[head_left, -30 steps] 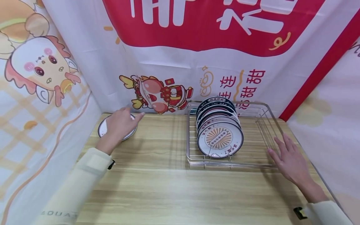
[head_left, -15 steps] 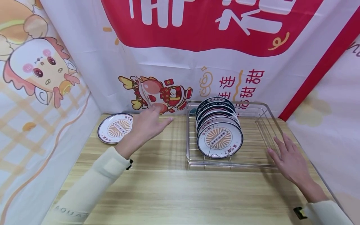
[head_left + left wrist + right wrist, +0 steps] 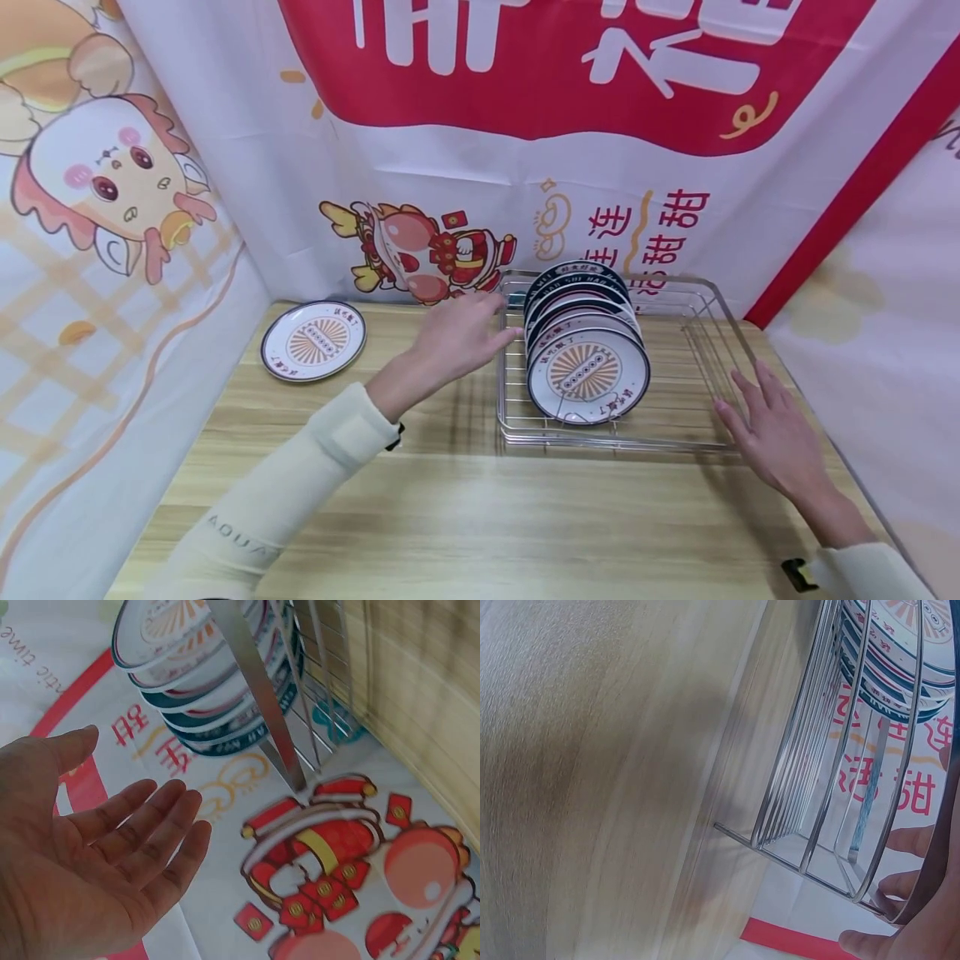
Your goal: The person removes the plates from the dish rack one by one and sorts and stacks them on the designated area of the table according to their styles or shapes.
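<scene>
A metal wire rack [image 3: 675,442] stands on the table, with several patterned plates [image 3: 588,375] leaning upright in a row in its left half. My left hand [image 3: 463,335] hovers by the rack's left side, fingers spread and holding nothing. The left wrist view shows its palm [image 3: 97,877] apart from the rack's metal band [image 3: 259,684]. At the near right corner, my right hand [image 3: 783,437] grips the rack's rim. In the right wrist view some fingers [image 3: 911,840] reach past the rim; the rest of the hand is partly cut off. One round plate [image 3: 313,342] lies flat at the back left.
The wood-grain table [image 3: 465,525] extends in front of the rack. Behind it hangs a printed cloth [image 3: 420,150] with a red panel; similar cloths cover the left side [image 3: 247,167] and right side [image 3: 885,333].
My left hand has moved right, away from the flat plate and up to the rack's left side, uncovering that plate. The right hand and the rack stay in place.
</scene>
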Demonstrator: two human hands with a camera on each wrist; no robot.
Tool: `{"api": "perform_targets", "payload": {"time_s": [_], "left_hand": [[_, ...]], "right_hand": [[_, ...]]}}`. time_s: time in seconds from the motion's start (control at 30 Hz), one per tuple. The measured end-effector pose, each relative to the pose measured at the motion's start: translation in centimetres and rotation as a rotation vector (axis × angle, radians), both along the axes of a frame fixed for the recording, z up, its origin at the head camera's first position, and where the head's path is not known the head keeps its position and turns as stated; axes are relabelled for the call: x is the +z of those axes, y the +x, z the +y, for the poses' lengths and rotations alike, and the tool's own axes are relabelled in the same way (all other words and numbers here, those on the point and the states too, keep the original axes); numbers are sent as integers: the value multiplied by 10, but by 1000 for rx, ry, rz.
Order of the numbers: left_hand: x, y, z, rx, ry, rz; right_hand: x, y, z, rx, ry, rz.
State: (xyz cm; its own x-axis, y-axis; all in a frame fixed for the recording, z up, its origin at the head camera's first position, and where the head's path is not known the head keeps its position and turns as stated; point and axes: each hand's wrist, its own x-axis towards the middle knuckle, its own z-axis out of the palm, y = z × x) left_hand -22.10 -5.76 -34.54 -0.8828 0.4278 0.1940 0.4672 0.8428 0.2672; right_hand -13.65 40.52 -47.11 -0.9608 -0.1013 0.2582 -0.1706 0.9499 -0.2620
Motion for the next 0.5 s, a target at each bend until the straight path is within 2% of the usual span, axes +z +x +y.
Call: {"api": "perform_targets", "payload": {"time_s": [0.1, 0.23, 0.5], "left_hand": [[0, 0, 13, -59, 6, -2], [-2, -1, 29, -117, 19, -39], [-12, -3, 52, -140, 22, -100]], "right_hand": [[1, 0, 1, -5, -1, -2], [3, -1, 2, -7, -2, 3], [1, 1, 0, -2, 2, 9]]}}
